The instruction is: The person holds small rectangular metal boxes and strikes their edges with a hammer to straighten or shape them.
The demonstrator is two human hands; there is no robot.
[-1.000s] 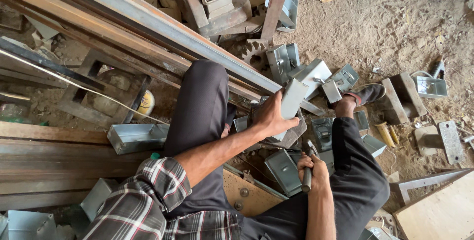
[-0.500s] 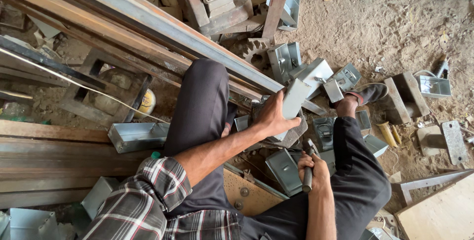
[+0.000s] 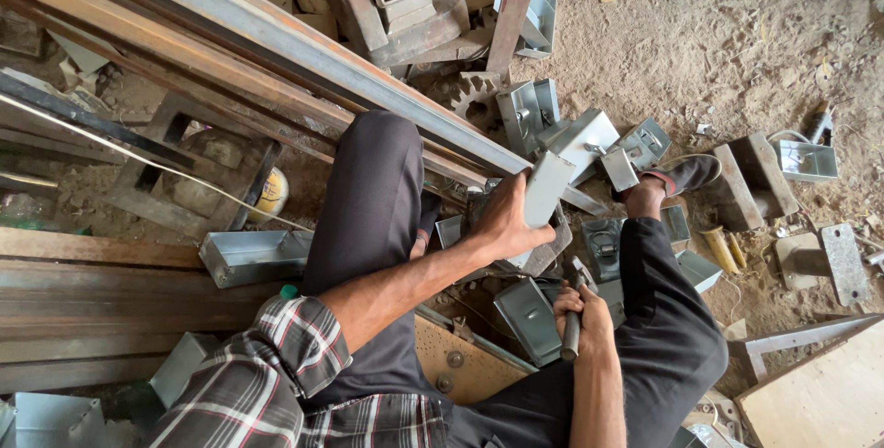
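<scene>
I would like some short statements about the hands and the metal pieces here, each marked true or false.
1. The left hand holds a grey metal piece. True.
2. The right hand is empty. False: it grips a hammer by the handle.
3. The person sits on dusty ground among grey metal boxes. True.
4. Both feet are bare. False: a dark shoe shows on one foot.

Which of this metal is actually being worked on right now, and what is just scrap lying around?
In hand:
- left hand gripping a folded grey sheet-metal piece
- right hand gripping a hammer

Lying about:
- grey metal tray by the left knee
- long steel beam
- open metal box on the dirt
- yellow can
</scene>
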